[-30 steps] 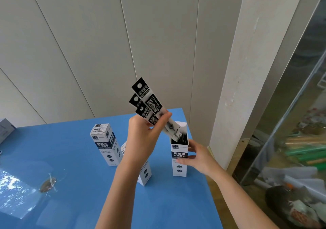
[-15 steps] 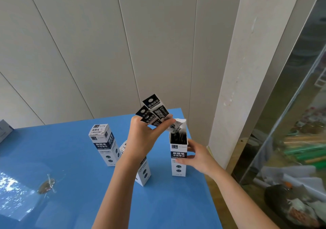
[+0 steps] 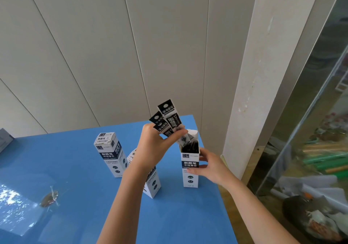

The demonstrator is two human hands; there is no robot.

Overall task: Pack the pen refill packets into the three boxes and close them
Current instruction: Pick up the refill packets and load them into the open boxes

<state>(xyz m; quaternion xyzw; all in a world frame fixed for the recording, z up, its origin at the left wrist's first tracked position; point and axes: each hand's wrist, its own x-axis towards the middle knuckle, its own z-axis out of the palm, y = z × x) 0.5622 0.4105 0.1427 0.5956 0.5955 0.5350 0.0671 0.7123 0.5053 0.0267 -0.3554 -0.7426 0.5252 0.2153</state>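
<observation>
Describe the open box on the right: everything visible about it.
The open box is a tall, narrow white carton, cardboard by its look, with a dark blue label band, white printed characters and small round marks lower down. It stands upright on the blue table, near the table's right edge. Its top flap is raised and the inside looks dark. The right hand grips its side, thumb across the front. The left hand holds refill packets tilted, their lower ends at its mouth.
</observation>
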